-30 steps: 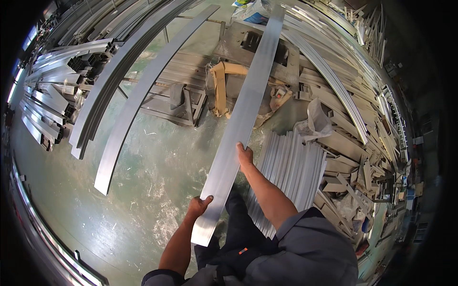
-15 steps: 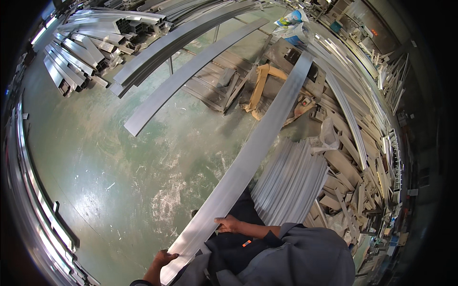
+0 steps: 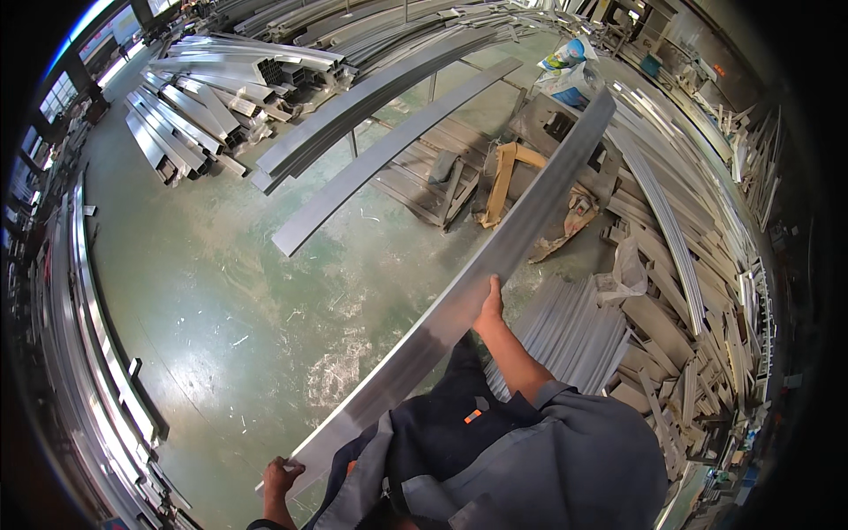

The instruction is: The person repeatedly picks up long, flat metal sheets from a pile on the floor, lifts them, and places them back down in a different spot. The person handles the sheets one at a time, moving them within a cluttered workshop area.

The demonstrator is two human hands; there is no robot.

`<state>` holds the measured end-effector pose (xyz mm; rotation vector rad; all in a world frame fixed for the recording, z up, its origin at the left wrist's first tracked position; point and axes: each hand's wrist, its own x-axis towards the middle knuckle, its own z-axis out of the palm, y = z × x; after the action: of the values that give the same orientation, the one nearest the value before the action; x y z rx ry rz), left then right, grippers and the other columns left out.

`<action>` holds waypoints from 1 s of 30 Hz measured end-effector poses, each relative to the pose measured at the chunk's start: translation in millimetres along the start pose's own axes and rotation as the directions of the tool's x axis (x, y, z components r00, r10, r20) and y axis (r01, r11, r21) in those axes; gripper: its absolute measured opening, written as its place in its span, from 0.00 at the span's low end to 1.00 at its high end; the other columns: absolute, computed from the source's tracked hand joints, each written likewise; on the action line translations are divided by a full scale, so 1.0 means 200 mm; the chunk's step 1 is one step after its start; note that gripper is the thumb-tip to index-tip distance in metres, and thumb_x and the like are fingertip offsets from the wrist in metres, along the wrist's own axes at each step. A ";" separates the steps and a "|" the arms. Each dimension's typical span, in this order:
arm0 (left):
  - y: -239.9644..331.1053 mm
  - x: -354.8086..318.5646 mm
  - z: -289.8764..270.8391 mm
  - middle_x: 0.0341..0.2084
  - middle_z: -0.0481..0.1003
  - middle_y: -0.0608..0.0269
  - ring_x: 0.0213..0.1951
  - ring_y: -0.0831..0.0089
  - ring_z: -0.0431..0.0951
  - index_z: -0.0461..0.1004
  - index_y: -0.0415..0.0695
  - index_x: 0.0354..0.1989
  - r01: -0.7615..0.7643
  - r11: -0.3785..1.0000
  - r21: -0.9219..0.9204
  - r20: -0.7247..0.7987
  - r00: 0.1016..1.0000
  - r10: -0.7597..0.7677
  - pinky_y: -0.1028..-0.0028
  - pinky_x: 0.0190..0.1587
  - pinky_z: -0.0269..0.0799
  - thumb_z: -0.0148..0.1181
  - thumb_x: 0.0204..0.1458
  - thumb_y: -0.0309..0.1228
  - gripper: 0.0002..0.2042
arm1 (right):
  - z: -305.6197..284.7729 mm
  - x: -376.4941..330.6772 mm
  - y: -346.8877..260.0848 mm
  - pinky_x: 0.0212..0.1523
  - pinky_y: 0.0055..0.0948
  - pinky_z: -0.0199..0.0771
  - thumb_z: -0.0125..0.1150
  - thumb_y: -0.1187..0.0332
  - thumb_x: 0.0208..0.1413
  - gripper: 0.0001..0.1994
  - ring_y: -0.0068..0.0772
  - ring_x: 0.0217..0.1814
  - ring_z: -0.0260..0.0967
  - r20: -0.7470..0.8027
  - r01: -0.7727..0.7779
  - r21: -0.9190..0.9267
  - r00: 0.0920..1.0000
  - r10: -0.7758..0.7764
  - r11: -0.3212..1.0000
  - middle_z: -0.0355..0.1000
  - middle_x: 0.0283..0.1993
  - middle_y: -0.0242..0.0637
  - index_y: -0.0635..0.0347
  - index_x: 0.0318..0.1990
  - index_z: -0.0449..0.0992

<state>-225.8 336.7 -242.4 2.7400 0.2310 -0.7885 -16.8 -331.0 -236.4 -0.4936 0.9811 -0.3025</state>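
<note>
A: Head view. Where to find the long, flat, silver-grey metal strip (image 3: pixel 452 316)?

B: Slanting from low left to upper right, above the scuffed green floor (image 3: pixel 221 291). Broad face tilted. Impossible to tell whether propped on anything at the far end.

A: How best to handle at this stage?

B: Probably with a wide spread between grips, to limit sag and twist. Turn slowly; watch the far end most, given so much length beyond the forward grip. Steer clear of the bent tan piece, cardboard by its look (image 3: pixel 500 181), and of the stack of ribbed, pale-grey metal lengths (image 3: pixel 574 327). Avoid sliding bare skin along the edges.

A: And in the left hand (image 3: pixel 280 475)?

B: Closed on the near end of the strip, digits bent over the edge, with no gap visible.

A: And in the right hand (image 3: pixel 489 306)?

B: Gripped farther up, at the right-hand edge. Thumb pointing up along the metal; fingers hidden behind, so exact curl unreadable.
</note>
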 end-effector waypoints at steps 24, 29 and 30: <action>2.55 -0.43 -1.52 0.58 0.72 0.49 0.54 0.49 0.77 0.70 0.40 0.60 -0.970 0.169 0.173 -0.333 0.104 0.937 0.60 0.54 0.74 0.72 0.46 0.37 0.32 | 0.83 -0.74 -0.57 0.28 0.25 0.67 0.74 0.41 0.47 0.28 0.19 0.24 0.66 0.941 0.929 -0.056 0.171 -0.291 0.365 0.72 0.21 0.28 0.61 0.30 0.77; 2.29 -0.52 -1.90 0.60 0.72 0.52 0.61 0.53 0.73 0.71 0.49 0.60 -0.494 0.390 0.777 -0.491 -0.090 0.866 0.52 0.65 0.63 0.72 0.44 0.43 0.33 | 0.78 -0.80 -0.43 0.25 0.40 0.71 0.71 0.33 0.41 0.34 0.48 0.24 0.75 0.994 0.975 -0.092 0.076 -0.083 -0.200 0.72 0.18 0.40 0.58 0.22 0.69; 2.20 -0.50 -1.97 0.61 0.72 0.56 0.63 0.55 0.71 0.70 0.50 0.61 -0.385 0.455 0.803 -0.510 -0.051 0.858 0.53 0.68 0.61 0.72 0.43 0.44 0.34 | 0.76 -0.82 -0.41 0.25 0.42 0.72 0.70 0.33 0.41 0.33 0.50 0.24 0.74 0.998 0.961 -0.052 0.038 -0.055 -0.270 0.72 0.19 0.41 0.57 0.22 0.68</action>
<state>-14.5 34.6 228.4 2.6792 -1.2181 1.2474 23.3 -285.6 -5.8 -2.3239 -0.4689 -0.4773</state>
